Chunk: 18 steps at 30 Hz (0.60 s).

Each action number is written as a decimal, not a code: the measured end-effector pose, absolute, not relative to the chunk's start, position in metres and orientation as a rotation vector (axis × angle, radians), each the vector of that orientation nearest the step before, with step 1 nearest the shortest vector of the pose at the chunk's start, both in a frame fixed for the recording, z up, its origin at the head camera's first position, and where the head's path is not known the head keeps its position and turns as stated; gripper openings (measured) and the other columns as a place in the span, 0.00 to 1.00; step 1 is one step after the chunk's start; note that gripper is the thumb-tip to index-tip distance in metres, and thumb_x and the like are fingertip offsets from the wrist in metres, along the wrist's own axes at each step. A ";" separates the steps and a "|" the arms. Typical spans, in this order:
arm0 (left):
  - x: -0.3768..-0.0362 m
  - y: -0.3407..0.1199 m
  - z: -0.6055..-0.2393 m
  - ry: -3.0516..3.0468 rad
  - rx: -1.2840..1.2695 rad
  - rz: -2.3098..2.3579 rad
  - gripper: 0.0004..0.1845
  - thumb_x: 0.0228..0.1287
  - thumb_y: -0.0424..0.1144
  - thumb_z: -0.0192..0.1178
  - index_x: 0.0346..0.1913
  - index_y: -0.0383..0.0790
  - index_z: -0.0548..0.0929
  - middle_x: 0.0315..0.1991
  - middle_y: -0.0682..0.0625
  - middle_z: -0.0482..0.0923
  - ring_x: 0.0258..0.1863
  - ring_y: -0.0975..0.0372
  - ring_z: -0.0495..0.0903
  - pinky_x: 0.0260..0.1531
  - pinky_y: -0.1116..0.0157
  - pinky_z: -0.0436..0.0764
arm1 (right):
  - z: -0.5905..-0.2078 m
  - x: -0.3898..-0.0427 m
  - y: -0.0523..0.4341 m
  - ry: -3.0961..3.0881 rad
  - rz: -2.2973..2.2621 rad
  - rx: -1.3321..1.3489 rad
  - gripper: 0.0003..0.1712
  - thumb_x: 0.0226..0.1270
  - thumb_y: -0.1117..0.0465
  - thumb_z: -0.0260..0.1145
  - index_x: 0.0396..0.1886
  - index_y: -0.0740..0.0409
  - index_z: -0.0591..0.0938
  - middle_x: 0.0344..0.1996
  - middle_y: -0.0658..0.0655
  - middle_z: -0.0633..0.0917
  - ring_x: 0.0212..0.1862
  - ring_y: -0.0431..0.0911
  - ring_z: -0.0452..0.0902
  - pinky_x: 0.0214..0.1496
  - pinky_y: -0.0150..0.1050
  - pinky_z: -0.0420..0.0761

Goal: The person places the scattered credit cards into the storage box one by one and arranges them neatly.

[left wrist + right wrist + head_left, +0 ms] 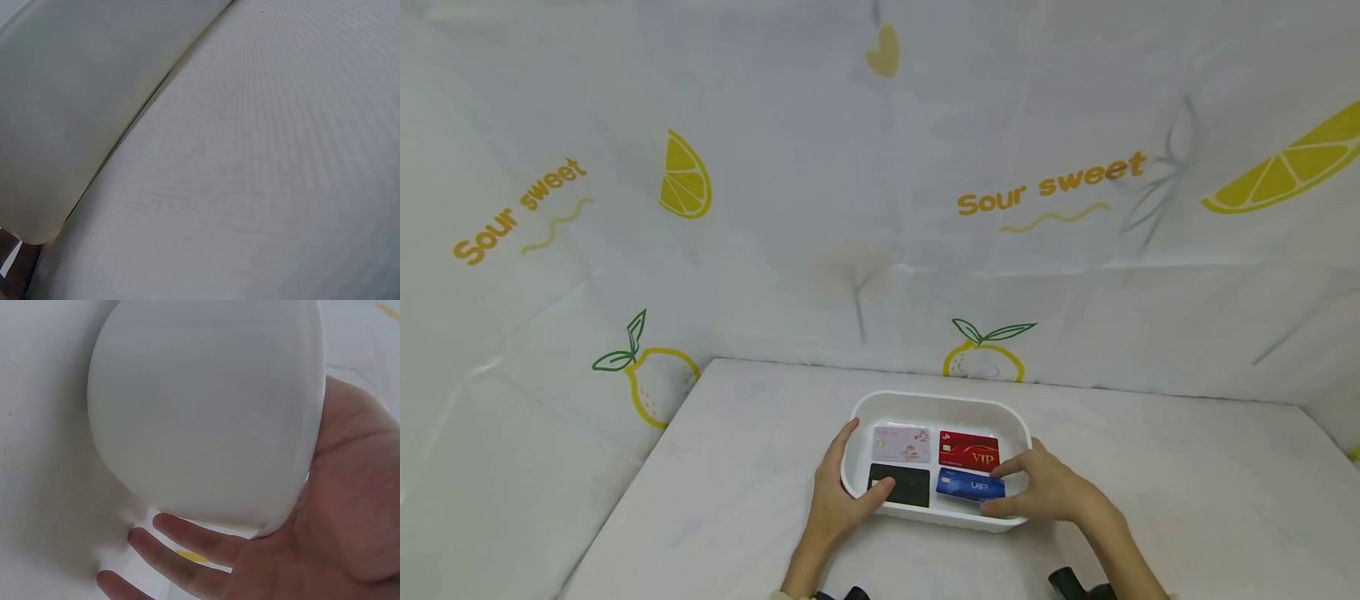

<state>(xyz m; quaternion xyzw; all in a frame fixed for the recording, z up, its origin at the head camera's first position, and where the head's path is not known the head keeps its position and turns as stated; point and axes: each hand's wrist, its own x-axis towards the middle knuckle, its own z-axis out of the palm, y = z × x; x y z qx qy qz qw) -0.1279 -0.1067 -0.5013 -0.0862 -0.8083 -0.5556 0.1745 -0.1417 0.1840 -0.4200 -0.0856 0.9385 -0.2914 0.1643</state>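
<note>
A white plastic tray [940,402] has four-cornered cards laid in two rows. A pink card [901,445] and a red VIP card [968,451] form the far row; a black card [910,487] and a blue VIP card [962,485] form the near one. My left hand [842,504] grips the tray's left end, thumb over the rim by the black card. Reaching over the right end, my right hand [1048,485] pinches the blue card's right part between thumb and index finger. Its other fingers [181,565] spread outside the tray wall.
The tray stands on a white-covered table [737,450]. Behind it hangs a white cloth backdrop [790,250] with printed lemons and lettering. Black wrist devices [1071,583] show at the bottom edge.
</note>
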 end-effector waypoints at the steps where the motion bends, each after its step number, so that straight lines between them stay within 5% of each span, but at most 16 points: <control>1: -0.128 -0.107 -0.501 -2.290 -0.247 -1.573 0.50 0.45 0.48 0.76 0.74 0.39 0.70 0.69 0.40 0.76 0.61 0.49 0.80 0.55 0.61 0.82 | -0.420 -0.142 0.184 2.671 -0.826 -0.243 0.31 0.47 0.46 0.83 0.47 0.61 0.90 0.62 0.74 0.76 0.66 0.71 0.68 0.61 0.71 0.75; 18: -0.128 -0.105 -0.500 -2.287 -0.245 -1.592 0.50 0.44 0.47 0.76 0.74 0.38 0.70 0.69 0.40 0.76 0.61 0.49 0.80 0.56 0.60 0.82 | -0.419 -0.142 0.186 2.667 -0.787 -0.244 0.29 0.50 0.50 0.82 0.48 0.62 0.89 0.60 0.73 0.78 0.63 0.70 0.70 0.60 0.70 0.76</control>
